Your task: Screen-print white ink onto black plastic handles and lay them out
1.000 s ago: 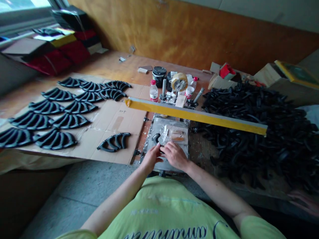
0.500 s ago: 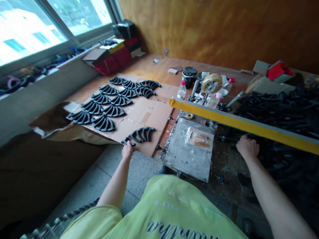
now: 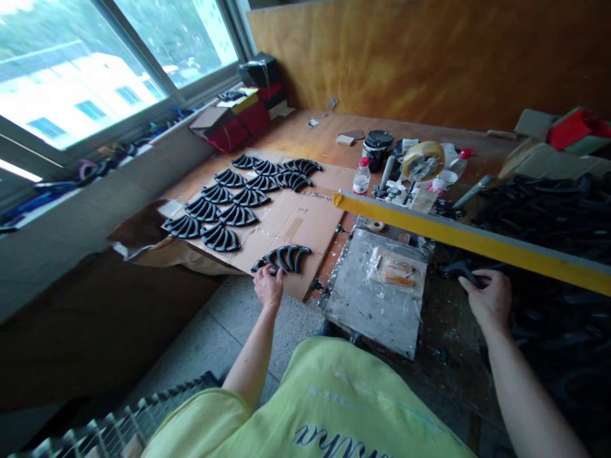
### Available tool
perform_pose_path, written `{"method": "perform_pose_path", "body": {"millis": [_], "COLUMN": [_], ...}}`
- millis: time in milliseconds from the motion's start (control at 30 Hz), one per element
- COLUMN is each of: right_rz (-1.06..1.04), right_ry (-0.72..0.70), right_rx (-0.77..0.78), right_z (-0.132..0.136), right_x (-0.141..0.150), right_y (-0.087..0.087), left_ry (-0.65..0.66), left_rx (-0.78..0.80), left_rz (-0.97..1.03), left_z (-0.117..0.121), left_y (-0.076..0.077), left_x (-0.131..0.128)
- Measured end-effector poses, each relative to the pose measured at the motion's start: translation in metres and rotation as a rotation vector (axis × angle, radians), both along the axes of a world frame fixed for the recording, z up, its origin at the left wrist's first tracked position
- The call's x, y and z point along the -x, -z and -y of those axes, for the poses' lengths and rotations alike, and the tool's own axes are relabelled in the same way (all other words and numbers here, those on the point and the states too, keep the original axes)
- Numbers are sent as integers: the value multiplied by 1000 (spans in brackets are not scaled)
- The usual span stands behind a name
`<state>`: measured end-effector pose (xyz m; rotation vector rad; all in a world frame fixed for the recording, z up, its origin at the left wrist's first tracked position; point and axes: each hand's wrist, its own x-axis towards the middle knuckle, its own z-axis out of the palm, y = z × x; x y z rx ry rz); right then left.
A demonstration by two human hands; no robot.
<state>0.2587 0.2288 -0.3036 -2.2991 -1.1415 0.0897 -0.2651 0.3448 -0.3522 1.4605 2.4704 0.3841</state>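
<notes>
On the cardboard sheet (image 3: 312,216), a short row of black curved pieces (image 3: 289,257) lies fanned side by side near the front edge. At the row's left end, my left hand (image 3: 268,287) has its fingers closed on another such piece, which lies against the row and is partly hidden. My right hand (image 3: 491,300), right of the grey metal plate (image 3: 367,324), grips a single black curved piece (image 3: 461,270) between thumb and fingers. That piece points left, below the yellow-edged bar. Beside this hand, a dark heap of similar pieces (image 3: 558,318) spreads to the right.
Several fanned groups of black pieces (image 3: 238,215) cover the cardboard's left part. The yellow-edged bar (image 3: 458,236) crosses above the heap. A red-capped bottle (image 3: 361,178), a black tub (image 3: 378,149) and a tape roll (image 3: 423,161) stand behind the plate. Boxes (image 3: 238,127) sit by the window.
My right hand now shows a black curved piece in its grip, extended to the left. My left hand stays at the row's left end. The head view has turned slightly left.
</notes>
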Motion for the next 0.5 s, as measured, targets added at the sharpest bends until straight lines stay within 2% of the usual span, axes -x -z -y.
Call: {"method": "perform_pose_path", "body": {"millis": [67,133,233,300,433,500], "right_rz": [-44,-5,70,111,154,162], "right_ry": [-132,-333,-671,-820,-872,-841], "right_rx": [-114,-189,-170,-131,-136,-161], "right_z": [-7,-16,-29,-35,-41,-42], "right_x": [29,60,97,110,115,113], "right_y": [-3,-5,-4,1,16,24], "left_ry": [93,123,84,52,51,119], "left_rx": [-20,12,95,114,94,72], "left_rz": [-52,-86,-79,-78,-92,-94], "left_z": [-1,-8,-24,-31,-33,-31], "left_y": [4,7,7,6,7,10], "left_x": [-21,-39,-55,-59,-53,-43]}}
